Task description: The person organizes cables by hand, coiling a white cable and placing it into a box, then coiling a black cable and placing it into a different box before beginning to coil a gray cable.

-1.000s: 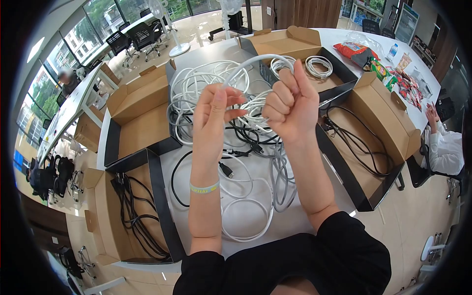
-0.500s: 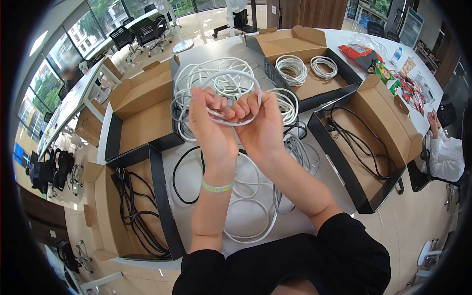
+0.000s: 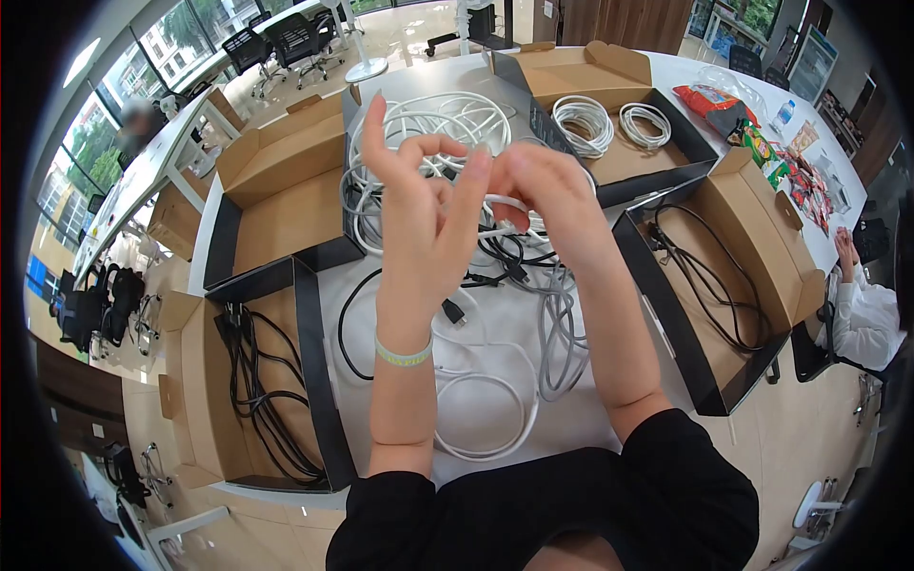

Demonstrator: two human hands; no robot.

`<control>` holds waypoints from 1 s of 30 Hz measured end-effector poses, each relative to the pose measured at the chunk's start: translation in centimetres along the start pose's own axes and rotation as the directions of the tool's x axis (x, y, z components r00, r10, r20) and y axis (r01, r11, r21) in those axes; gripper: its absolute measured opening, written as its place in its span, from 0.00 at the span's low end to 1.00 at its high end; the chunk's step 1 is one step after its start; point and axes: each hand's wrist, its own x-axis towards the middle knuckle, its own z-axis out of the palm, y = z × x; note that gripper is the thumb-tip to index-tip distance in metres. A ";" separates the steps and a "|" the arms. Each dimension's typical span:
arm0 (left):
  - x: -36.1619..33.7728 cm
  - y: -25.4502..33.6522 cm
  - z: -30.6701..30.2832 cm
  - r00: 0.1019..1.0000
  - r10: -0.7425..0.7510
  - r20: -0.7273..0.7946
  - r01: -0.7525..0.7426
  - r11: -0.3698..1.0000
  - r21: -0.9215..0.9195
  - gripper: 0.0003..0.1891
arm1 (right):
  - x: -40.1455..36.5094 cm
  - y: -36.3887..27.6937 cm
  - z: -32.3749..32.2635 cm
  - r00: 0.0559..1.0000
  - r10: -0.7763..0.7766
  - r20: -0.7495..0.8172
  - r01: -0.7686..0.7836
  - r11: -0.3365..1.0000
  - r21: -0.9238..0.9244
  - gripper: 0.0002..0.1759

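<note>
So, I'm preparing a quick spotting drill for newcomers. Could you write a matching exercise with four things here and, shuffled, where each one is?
1. Wristband
2. White cable strand
3. Pair of white coils
4. Red snack bag

A. At the right hand's fingers
B. Beside a green packet
C. Around the left wrist
D. Inside a box

Pairs: 1-C, 2-A, 3-D, 4-B

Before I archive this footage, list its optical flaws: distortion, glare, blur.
Head view: wide-angle distortion bows the table, with dark vignetting around the edges; head view: the windows are bright at upper left, with glare on the floor; head view: the right hand looks slightly soft, the boxed black cables clearer.
</note>
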 end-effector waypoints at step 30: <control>-0.4 0.9 0.0 0.912 -0.332 0.241 0.354 0.933 -0.057 0.52 | -0.5 0.0 0.6 0.946 -0.149 0.288 0.285 0.806 -0.519 0.07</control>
